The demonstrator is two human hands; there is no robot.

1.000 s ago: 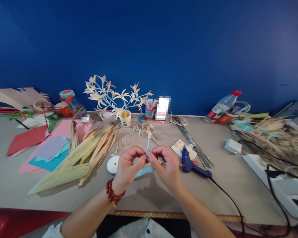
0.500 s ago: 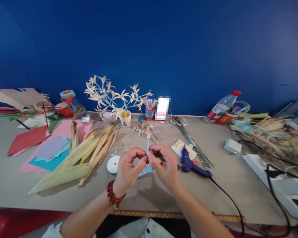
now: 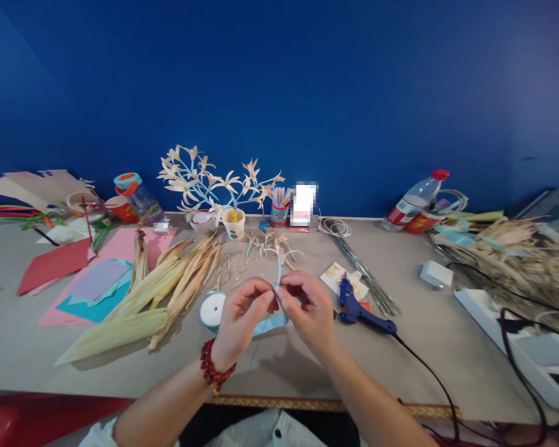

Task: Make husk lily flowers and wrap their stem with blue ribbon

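Observation:
Above the table, both hands meet fingertip to fingertip at a small corn-husk flower (image 3: 281,254) with a light-blue wrapped stem (image 3: 279,274). My left hand (image 3: 245,315), wearing a red bead bracelet (image 3: 213,371), is closed in a pinch at the stem's lower end. My right hand (image 3: 311,313) pinches the same spot from the other side; the fingers hide the exact grip. A thin wire (image 3: 253,355) runs down below the hands. Light-blue tape (image 3: 270,323) stretches beneath them beside its white-cored roll (image 3: 212,310). More husk flowers (image 3: 263,243) lie just beyond.
A blue glue gun (image 3: 354,305) with a black cord lies at right, near a bundle of wires (image 3: 370,282) and a power strip (image 3: 489,335). Corn husks (image 3: 140,298) and coloured paper (image 3: 95,279) cover the left. Husk-flower branches stand in a paper cup (image 3: 234,225).
The flower and its stem have tilted slightly to the right between my fingers. More of the light-blue tape and the thin wire shows below. Both hands keep their pinch in nearly the same place.

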